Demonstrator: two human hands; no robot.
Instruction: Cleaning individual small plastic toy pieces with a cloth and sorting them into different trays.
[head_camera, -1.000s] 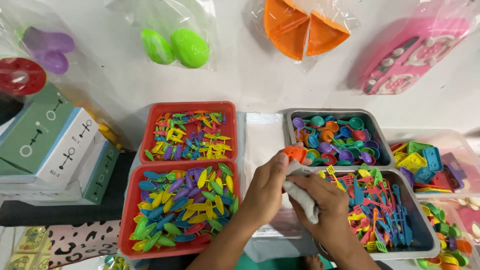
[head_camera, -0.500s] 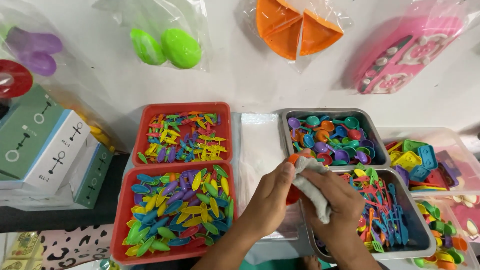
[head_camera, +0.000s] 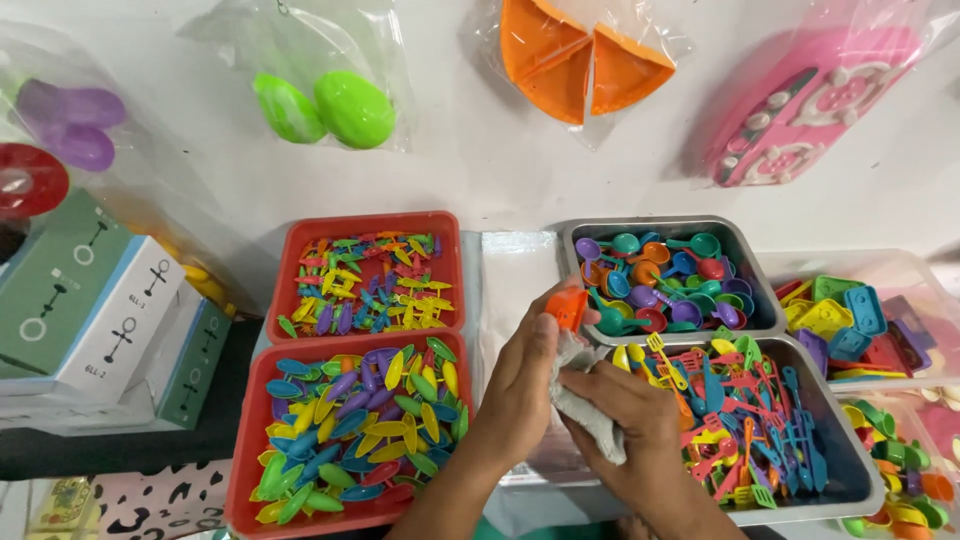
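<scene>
We see both hands together at centre: left hand (head_camera: 520, 385) pinches a small orange piece (head_camera: 567, 306) at its fingertips, just above; right hand (head_camera: 625, 425) presses a grey cloth (head_camera: 588, 410) against it from below-right.

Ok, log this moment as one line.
left hand: holds orange toy piece | right hand: wipes it with grey cloth | over grey tray of toy cutlery

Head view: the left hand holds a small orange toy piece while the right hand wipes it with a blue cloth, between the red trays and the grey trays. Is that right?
Not quite. In the head view the cloth in the right hand is grey-white, not blue. The rest holds: the left hand holds the small orange toy piece, between the red trays and the grey trays.
</scene>
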